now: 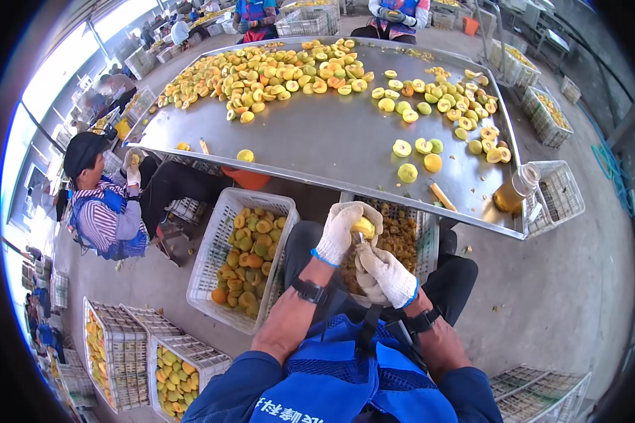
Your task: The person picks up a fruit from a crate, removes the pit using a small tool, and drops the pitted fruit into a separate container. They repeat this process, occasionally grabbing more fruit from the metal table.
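Note:
My left hand (342,229), in a white knitted glove, is closed around a yellow peach piece (364,227) above my lap. Just below it, my gloved right hand (386,273) grips a small tool with a thin metal tip (360,238) that meets the peach; its handle is hidden in the fingers. Under both hands, between my knees, stands a white crate (426,243) with brown pits and scraps. To the left, a second white crate (203,271) contains yellow-orange peach halves (250,250).
A metal table (317,134) ahead carries peach heaps (282,74), loose halves, a wooden stick (443,197) and a jar of amber liquid (516,189) at its right corner. A seated co-worker (109,197) is at left; two people work across the table. Crates (123,352) stand lower left.

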The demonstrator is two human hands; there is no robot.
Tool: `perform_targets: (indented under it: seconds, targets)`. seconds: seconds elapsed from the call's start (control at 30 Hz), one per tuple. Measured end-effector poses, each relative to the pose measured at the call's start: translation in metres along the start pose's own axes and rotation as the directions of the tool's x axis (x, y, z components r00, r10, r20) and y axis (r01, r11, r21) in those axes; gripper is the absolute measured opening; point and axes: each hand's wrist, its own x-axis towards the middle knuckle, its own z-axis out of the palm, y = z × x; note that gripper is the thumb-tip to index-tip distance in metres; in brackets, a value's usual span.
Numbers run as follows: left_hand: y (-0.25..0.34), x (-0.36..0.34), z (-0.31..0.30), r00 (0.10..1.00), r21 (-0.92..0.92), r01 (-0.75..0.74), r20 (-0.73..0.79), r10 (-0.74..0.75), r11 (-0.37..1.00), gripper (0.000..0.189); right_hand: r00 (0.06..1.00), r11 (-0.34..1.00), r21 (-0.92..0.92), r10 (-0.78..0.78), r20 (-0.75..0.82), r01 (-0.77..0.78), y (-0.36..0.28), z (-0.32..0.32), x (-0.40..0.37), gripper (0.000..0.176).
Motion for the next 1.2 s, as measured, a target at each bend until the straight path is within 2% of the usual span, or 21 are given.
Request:
perform_targets:
  seconds: [0.07, 0.13, 0.23, 0.27, 0.43, 0.5, 0.57, 0.6, 0.67, 0.7, 0.77, 0.83, 0.9, 0.97, 1.0, 1.03, 1.07, 1.1, 1.13, 1.17, 1.2]
  targets:
    - [0.001, -0.001, 0.002, 1.0, -0.017, -0.003, 0.003, 0.003, 1.0, 0.039, 1.0, 1.0, 0.011, 0.021, -0.004, -0.021, 0.001, 0.001, 0.0, 0.024]
    - [0.0, -0.002, 0.003, 1.0, -0.037, -0.004, 0.003, 0.005, 0.999, 0.04, 0.994, 0.988, -0.148, -0.052, -0.098, 0.037, 0.005, 0.003, 0.003, 0.023]
    - [0.002, 0.002, 0.003, 0.996, -0.078, 0.048, -0.069, -0.053, 0.996, 0.041, 0.998, 0.998, -0.067, 0.001, -0.07, -0.006, -0.002, 0.005, -0.001, 0.023]
    - [0.002, 0.0, 0.003, 0.998, -0.075, 0.046, -0.042, -0.049, 0.996, 0.041, 0.999, 0.999, 0.012, 0.033, 0.012, -0.033, -0.005, 0.002, -0.003, 0.023]
    - [-0.002, 0.002, 0.001, 0.998, -0.114, 0.053, -0.019, -0.055, 0.992, 0.041, 0.997, 0.994, -0.099, -0.055, -0.05, 0.05, 0.004, 0.002, 0.008, 0.025]
    - [-0.008, 0.003, 0.002, 0.954, -0.241, 0.166, -0.207, -0.218, 0.956, 0.04, 0.99, 0.982, -0.157, -0.121, -0.078, 0.108, 0.004, 0.001, 0.009, 0.027]
    - [-0.012, 0.004, 0.002, 0.952, -0.251, 0.161, -0.216, -0.218, 0.954, 0.04, 0.992, 0.993, 0.013, 0.117, 0.037, -0.118, -0.011, -0.003, 0.002, 0.027]
    - [-0.013, 0.003, 0.004, 0.946, -0.269, 0.162, -0.231, -0.227, 0.95, 0.04, 0.992, 0.992, 0.014, 0.121, 0.037, -0.122, -0.01, -0.008, 0.001, 0.027]
    - [-0.016, 0.004, 0.009, 0.933, -0.289, 0.174, -0.256, -0.252, 0.941, 0.039, 0.987, 0.991, 0.103, 0.064, 0.147, -0.08, -0.004, -0.018, 0.005, 0.027]
    - [-0.016, 0.005, 0.011, 0.921, -0.311, 0.182, -0.278, -0.272, 0.933, 0.038, 0.987, 0.991, 0.103, 0.064, 0.147, -0.08, 0.002, -0.02, 0.008, 0.027]
    - [-0.022, 0.011, 0.007, 0.917, -0.348, 0.194, -0.269, -0.296, 0.917, 0.039, 0.995, 0.997, -0.008, -0.082, 0.049, 0.082, 0.01, -0.024, 0.012, 0.027]
    - [-0.022, 0.016, 0.005, 0.852, -0.597, 0.234, -0.253, -0.458, 0.767, 0.04, 0.992, 0.996, 0.083, -0.028, 0.125, 0.018, 0.009, -0.029, 0.01, 0.026]
    - [-0.029, 0.021, 0.004, 0.848, -0.586, 0.217, -0.283, -0.449, 0.78, 0.039, 0.991, 0.992, 0.105, -0.075, 0.111, 0.063, 0.009, -0.028, 0.01, 0.029]
    - [-0.04, 0.031, -0.004, 0.759, -0.497, 0.074, -0.534, -0.371, 0.865, 0.038, 0.989, 0.989, 0.112, -0.11, 0.095, 0.099, 0.003, -0.027, 0.002, 0.028]
    - [-0.02, 0.024, -0.004, 0.746, -0.374, 0.127, -0.574, -0.337, 0.919, 0.037, 0.986, 0.983, 0.118, -0.147, 0.075, 0.138, 0.0, -0.027, -0.001, 0.027]
    - [-0.012, 0.02, -0.01, 0.77, -0.264, 0.031, -0.609, -0.192, 0.964, 0.036, 0.986, 0.982, 0.121, -0.152, 0.064, 0.143, -0.001, -0.028, -0.001, 0.027]
    - [-0.002, 0.019, -0.022, 0.75, -0.209, -0.047, -0.653, -0.104, 0.977, 0.034, 0.947, 0.938, -0.167, -0.316, -0.054, 0.303, -0.001, -0.03, -0.002, 0.024]
    - [0.01, 0.015, -0.037, 0.706, -0.116, -0.086, -0.708, -0.022, 0.99, 0.032, 0.864, 0.801, -0.455, -0.488, -0.12, 0.39, -0.002, -0.032, -0.003, 0.021]
    - [0.028, 0.007, -0.044, 0.653, -0.004, -0.159, -0.751, 0.102, 0.987, 0.029, 0.88, 0.778, -0.552, -0.45, -0.153, 0.302, -0.012, -0.034, -0.011, 0.013]
    - [0.037, 0.001, -0.068, 0.623, 0.051, -0.164, -0.769, 0.143, 0.985, 0.03, 0.874, 0.781, -0.549, -0.454, -0.171, 0.298, -0.015, -0.042, -0.014, 0.013]
    - [0.053, -0.011, -0.081, 0.607, 0.056, -0.158, -0.782, 0.142, 0.986, 0.031, 0.853, 0.706, -0.672, -0.476, -0.213, 0.226, -0.018, -0.052, -0.017, 0.017]
